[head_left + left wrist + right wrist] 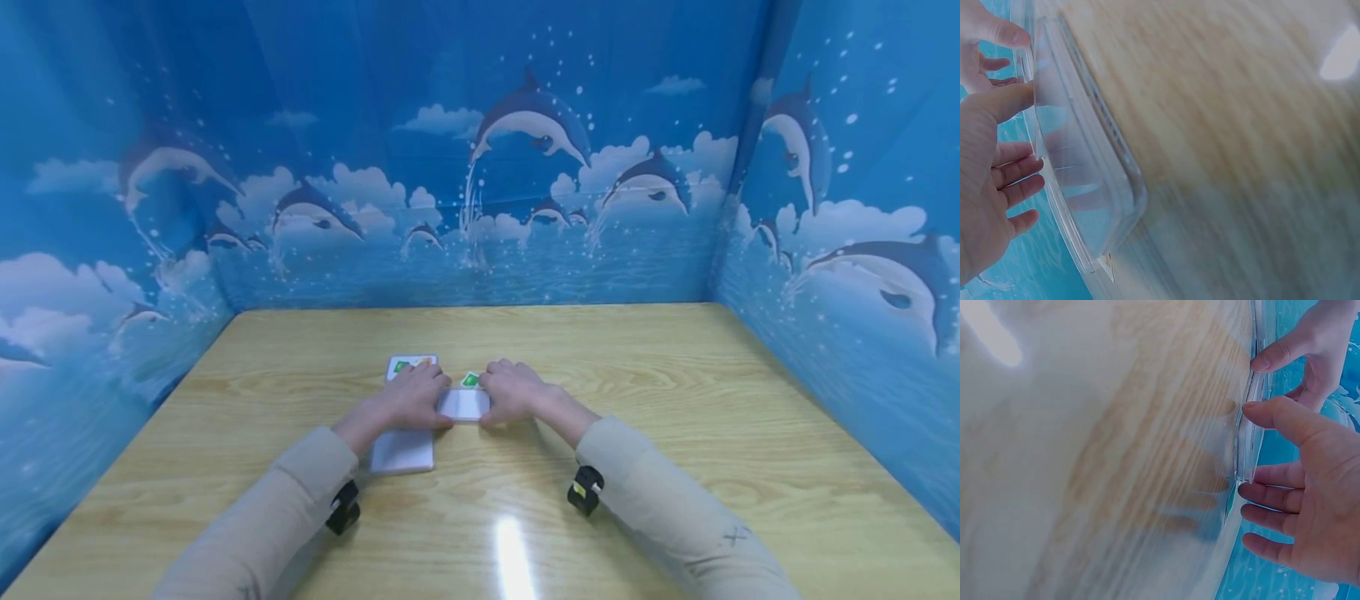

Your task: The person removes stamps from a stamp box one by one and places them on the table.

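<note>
Wooden tabletop (645,367) beneath, both hands (412,398) (513,392) pinch a clear case (463,405) just before an illegible green card (470,380).

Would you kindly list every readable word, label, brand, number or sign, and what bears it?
"X"-like mark on the right sleeve; possibly just a cross.
Green-and-white piece between the left hand and right hand: any print too small to read.
Green patch beside the left hand: too small.
Yellow patch on the black wrist device: too small.
No words, brands or numbers are legible.

Light wood-grain table (675,383), pale flat case (402,454) lying partly hidden, small green-and-white card (469,380) beyond
</note>
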A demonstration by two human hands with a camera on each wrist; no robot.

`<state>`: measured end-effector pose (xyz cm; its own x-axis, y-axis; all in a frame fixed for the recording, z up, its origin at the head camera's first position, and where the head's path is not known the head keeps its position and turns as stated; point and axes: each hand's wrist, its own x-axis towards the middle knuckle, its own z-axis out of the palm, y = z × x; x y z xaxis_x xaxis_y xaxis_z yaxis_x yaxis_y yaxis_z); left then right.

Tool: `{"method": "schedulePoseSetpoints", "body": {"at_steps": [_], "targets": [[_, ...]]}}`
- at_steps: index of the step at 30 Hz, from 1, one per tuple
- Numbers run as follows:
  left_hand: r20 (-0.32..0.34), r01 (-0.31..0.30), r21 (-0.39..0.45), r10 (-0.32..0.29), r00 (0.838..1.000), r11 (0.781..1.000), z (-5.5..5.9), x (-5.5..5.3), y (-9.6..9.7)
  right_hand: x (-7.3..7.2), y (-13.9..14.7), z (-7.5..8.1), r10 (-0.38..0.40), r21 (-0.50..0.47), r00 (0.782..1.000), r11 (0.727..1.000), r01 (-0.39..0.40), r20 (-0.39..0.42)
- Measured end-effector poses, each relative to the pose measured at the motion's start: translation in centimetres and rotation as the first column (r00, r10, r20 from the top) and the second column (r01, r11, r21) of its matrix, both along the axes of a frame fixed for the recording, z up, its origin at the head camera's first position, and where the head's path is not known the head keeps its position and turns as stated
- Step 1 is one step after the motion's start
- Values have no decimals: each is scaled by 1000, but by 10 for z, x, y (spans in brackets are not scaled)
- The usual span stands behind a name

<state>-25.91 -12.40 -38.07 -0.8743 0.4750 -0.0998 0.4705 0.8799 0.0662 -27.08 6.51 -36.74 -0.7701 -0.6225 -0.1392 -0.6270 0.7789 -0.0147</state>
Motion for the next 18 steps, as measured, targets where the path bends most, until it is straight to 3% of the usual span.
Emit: {"method": "schedulePoseSetpoints", "body": {"at_steps": [18], "targets": [[17, 38, 5, -38, 999, 999, 0, 0, -3, -2, 0, -2, -3, 15, 1000, 1000, 3, 12]]}}
